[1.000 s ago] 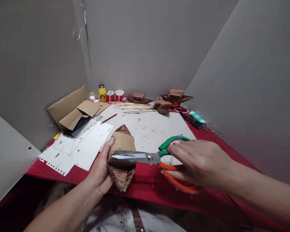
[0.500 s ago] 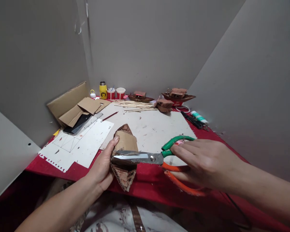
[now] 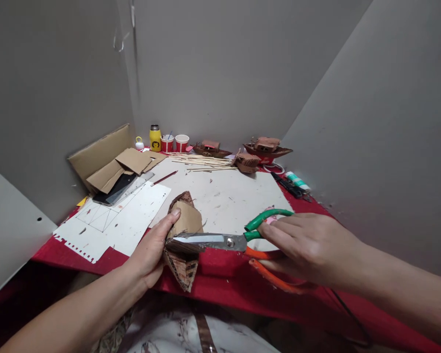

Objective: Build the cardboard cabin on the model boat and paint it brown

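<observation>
At eleven o'clock on the counter, one paper cup holds a blue stick (the other cup's contents I cannot tell). The cardboard boat runs twelve-to-six, at three o'clock in the left hand's closed grip. The right hand's grip curls through the scissors, blades crossing the boat towards nine.

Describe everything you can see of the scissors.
The scissors have grey metal blades, a round pivot screw, and one green and one orange handle, which look plastic-covered. They are held roughly crosswise above the red cloth, blades pointing left against the small cardboard boat in the left hand. The right hand grips the handles.
</observation>
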The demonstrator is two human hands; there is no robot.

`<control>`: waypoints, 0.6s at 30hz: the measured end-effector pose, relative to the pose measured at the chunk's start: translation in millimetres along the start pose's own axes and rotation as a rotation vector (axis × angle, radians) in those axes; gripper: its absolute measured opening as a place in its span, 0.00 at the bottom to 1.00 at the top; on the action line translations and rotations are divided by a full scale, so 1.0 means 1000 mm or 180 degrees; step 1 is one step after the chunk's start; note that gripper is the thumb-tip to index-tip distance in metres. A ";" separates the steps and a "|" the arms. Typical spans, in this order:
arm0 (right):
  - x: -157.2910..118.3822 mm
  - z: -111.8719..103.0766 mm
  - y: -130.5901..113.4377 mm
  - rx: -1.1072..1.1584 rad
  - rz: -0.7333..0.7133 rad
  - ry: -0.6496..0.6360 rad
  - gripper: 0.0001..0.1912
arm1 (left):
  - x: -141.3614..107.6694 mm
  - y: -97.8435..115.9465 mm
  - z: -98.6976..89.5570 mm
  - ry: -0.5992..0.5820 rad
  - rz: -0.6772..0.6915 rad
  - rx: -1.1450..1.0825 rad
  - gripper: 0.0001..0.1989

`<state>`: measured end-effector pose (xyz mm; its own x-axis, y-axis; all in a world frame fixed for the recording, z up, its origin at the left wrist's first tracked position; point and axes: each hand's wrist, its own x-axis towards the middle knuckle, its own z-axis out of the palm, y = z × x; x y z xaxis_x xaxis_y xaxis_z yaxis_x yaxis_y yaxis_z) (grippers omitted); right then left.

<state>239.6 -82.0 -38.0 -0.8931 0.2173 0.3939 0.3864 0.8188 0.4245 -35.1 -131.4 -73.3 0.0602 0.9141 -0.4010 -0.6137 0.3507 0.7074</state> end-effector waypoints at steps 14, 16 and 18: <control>0.006 -0.007 -0.003 0.0090 -0.0213 0.0169 0.18 | -0.003 0.010 -0.011 -0.0010 0.0200 0.0637 0.23; 0.007 -0.006 -0.013 0.0351 -0.0329 0.0250 0.20 | -0.004 0.013 -0.012 0.0018 0.0474 0.0653 0.22; 0.011 -0.005 -0.027 0.0654 -0.0387 0.0073 0.21 | -0.004 0.018 -0.014 0.0069 0.0547 0.0471 0.21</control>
<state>220.9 -104.3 -40.5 -0.9238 0.1003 0.3695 0.2194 0.9296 0.2961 -57.4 -131.2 -67.2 -0.0532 0.9590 -0.2785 -0.4913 0.2177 0.8433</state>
